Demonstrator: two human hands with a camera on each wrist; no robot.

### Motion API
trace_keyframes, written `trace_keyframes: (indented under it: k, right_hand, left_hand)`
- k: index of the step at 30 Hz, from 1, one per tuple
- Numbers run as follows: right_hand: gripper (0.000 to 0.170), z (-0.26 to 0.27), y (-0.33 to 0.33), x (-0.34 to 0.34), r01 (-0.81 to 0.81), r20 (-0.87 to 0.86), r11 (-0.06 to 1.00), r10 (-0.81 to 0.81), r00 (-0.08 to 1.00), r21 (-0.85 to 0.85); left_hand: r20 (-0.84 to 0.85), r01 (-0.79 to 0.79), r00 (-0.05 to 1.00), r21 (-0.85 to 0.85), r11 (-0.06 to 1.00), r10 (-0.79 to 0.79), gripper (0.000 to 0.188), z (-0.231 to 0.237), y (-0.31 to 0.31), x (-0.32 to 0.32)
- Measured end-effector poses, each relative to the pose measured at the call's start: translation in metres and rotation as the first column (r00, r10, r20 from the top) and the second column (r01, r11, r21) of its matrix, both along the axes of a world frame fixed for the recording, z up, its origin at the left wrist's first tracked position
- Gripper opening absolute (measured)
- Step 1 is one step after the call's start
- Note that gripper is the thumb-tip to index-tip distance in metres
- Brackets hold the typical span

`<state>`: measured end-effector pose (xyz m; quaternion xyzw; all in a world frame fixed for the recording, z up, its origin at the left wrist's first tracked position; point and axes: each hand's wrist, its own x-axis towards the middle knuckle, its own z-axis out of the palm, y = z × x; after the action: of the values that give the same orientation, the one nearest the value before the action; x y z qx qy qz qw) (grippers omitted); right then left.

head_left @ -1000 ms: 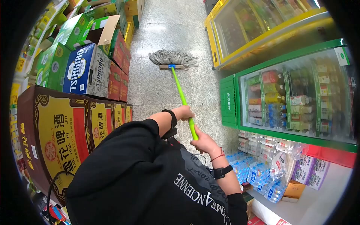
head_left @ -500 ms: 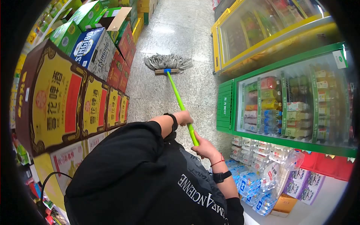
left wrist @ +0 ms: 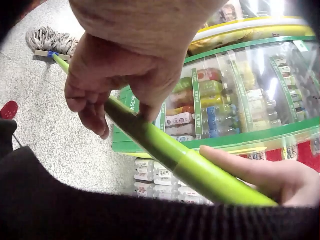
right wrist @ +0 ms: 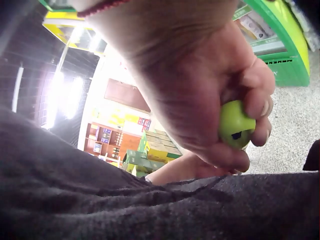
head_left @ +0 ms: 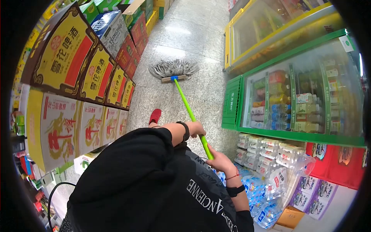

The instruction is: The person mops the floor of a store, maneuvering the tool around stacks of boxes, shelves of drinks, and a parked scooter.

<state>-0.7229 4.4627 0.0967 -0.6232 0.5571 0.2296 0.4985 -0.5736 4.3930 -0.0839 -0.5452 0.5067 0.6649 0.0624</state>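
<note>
A mop with a grey string head (head_left: 174,69) lies on the speckled floor ahead, its wooden bar and blue joint toward me. From there a bright green handle (head_left: 186,103) slants back to both hands. My left hand (head_left: 196,128) grips the handle farther forward, and in the left wrist view its fingers (left wrist: 89,102) and thumb wrap the pole. Near the handle's end, my right hand (head_left: 220,160) holds on, with a red cord at the wrist. In the right wrist view the handle's rounded end cap (right wrist: 237,124) pokes out of the curled fingers.
Stacked beer cartons (head_left: 58,50) and white cartons (head_left: 62,129) line the left side. On the right stand a yellow-framed freezer (head_left: 232,50), a green drinks fridge (head_left: 232,102) and packs of bottled water (head_left: 255,187). A red shoe (head_left: 155,116) shows on the floor.
The cartons at left have shifted up in view, and white cartons and a red shoe have appeared. Both hands and the mop head sit slightly lower in view; the grip is unchanged.
</note>
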Motion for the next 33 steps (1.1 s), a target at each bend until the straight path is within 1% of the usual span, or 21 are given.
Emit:
trace_keyframes:
  k: [1, 2, 3, 4, 7, 9, 10, 11, 15, 17, 19, 20, 22, 24, 26, 27, 30, 33]
  right_hand:
    - [0.075, 0.010, 0.003, -0.001, 0.035, -0.035, 0.997, -0.033, 0.999, 0.062]
    - [0.075, 0.012, 0.006, 0.000, 0.029, -0.040, 0.998, -0.027, 0.999, 0.058]
    - [0.075, 0.015, 0.008, -0.005, -0.006, -0.049, 0.999, 0.008, 0.999, 0.041]
    - [0.075, 0.016, 0.009, -0.009, -0.042, -0.060, 0.999, 0.044, 0.997, 0.023]
    - [0.076, 0.009, 0.018, -0.019, -0.058, -0.015, 0.998, 0.058, 0.998, -0.013]
    - [0.077, 0.011, 0.019, -0.007, -0.067, -0.008, 0.997, 0.066, 0.998, -0.038]
    - [0.077, 0.016, 0.018, 0.002, -0.048, -0.018, 0.999, 0.048, 0.999, -0.010]
    - [0.076, 0.019, 0.018, 0.008, -0.028, -0.028, 0.999, 0.028, 0.999, 0.016]
    - [0.075, 0.010, 0.020, 0.021, -0.010, -0.016, 1.000, 0.010, 1.000, 0.020]
    - [0.076, 0.011, 0.019, 0.048, 0.018, -0.007, 0.999, -0.018, 1.000, 0.028]
    - [0.076, 0.004, 0.018, 0.066, 0.013, -0.010, 1.000, -0.013, 1.000, 0.029]
    - [0.076, -0.002, 0.018, 0.075, 0.012, -0.011, 0.999, -0.011, 1.000, 0.030]
    - [0.077, -0.016, 0.020, 0.098, 0.019, 0.011, 1.000, -0.019, 1.000, 0.018]
    - [0.077, -0.022, 0.025, 0.124, 0.029, 0.025, 1.000, -0.029, 0.999, 0.010]
    - [0.079, -0.024, 0.027, 0.149, 0.114, 0.054, 0.992, -0.117, 0.992, 0.056]
    - [0.079, -0.024, 0.027, 0.159, 0.117, 0.052, 0.992, -0.120, 0.991, 0.054]
    - [0.078, -0.025, 0.027, 0.181, 0.110, 0.043, 0.993, -0.112, 0.993, 0.043]
    - [0.078, -0.019, 0.030, 0.198, 0.126, 0.029, 0.991, -0.128, 0.991, 0.050]
  left_hand:
    - [-0.016, 0.020, 1.000, 0.003, 1.000, -0.020, 0.035, 0.005, 0.004, -0.006]
    - [-0.039, 0.043, 0.998, 0.002, 0.999, -0.043, 0.035, 0.004, 0.007, -0.007]
    - [-0.073, 0.097, 0.992, -0.047, 0.994, -0.100, 0.037, -0.005, 0.010, -0.013]
    - [-0.070, 0.090, 0.993, -0.046, 0.995, -0.093, 0.037, -0.003, 0.014, -0.016]
    - [-0.052, 0.062, 0.997, -0.018, 0.998, -0.063, 0.039, 0.011, 0.023, -0.018]
    - [-0.069, 0.013, 0.998, 0.003, 1.000, -0.012, 0.039, -0.001, 0.025, -0.012]
    - [-0.074, -0.024, 0.997, 0.034, 0.999, 0.026, 0.040, -0.005, 0.026, -0.010]
    - [-0.073, -0.027, 0.997, 0.035, 0.999, 0.029, 0.040, -0.007, 0.028, -0.007]
    - [-0.120, -0.077, 0.990, -0.003, 0.997, 0.076, 0.041, -0.006, 0.032, 0.013]
    - [-0.144, -0.105, 0.984, -0.023, 0.994, 0.101, 0.041, -0.015, 0.032, 0.030]
    - [-0.174, -0.162, 0.973, -0.045, 0.986, 0.152, 0.040, -0.025, 0.035, 0.047]
    - [-0.175, -0.161, 0.973, -0.042, 0.986, 0.151, 0.040, -0.028, 0.035, 0.057]
    - [-0.103, -0.208, 0.974, -0.059, 0.976, 0.202, 0.040, -0.020, 0.037, 0.083]
    - [-0.097, -0.218, 0.972, -0.030, 0.975, 0.214, 0.039, -0.031, 0.040, 0.107]
    - [-0.071, -0.281, 0.958, -0.040, 0.959, 0.277, 0.039, -0.036, 0.041, 0.128]
    - [-0.032, -0.251, 0.968, -0.023, 0.968, 0.250, 0.039, -0.034, 0.039, 0.137]
    - [-0.060, -0.269, 0.962, -0.028, 0.963, 0.267, 0.040, -0.027, 0.041, 0.161]
    - [-0.075, -0.246, 0.967, -0.042, 0.968, 0.243, 0.041, -0.028, 0.043, 0.174]
